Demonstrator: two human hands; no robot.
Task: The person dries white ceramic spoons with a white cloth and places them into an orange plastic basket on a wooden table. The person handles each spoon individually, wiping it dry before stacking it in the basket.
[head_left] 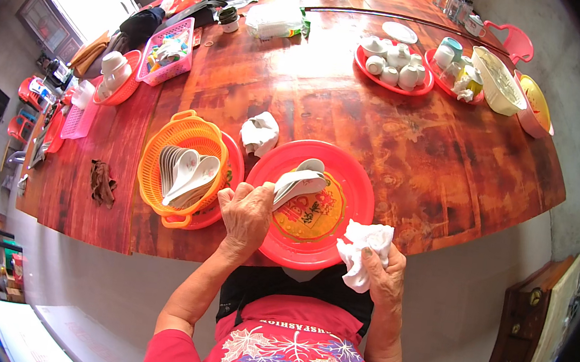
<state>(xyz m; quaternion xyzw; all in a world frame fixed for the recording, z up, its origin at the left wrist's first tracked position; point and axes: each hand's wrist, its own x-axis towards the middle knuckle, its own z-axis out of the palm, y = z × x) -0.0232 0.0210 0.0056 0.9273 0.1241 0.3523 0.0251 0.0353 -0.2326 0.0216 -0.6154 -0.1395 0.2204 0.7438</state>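
My left hand (245,215) is closed at the handle end of a white soup spoon (304,180), the top one of a few stacked over a round red tray (360,181). The fingers partly hide the handles. A yellow-orange disc with red markings (314,215) shows in the tray's middle. In my right hand (385,277) is a crumpled white cloth (366,248), held at the tray's lower right rim. To the left of my left hand, an orange colander (187,129) holds several more white soup spoons (192,178), nested in a row. It stands over another red tray (234,165).
Behind the trays lies a crumpled white cloth (259,134); a brown rag (102,182) lies at left. Teapots and cups fill a red tray (421,89) at far right, near a cream basket (498,82). A pink basket (170,51) stands far left. The wooden table's edge (437,251) curves nearby.
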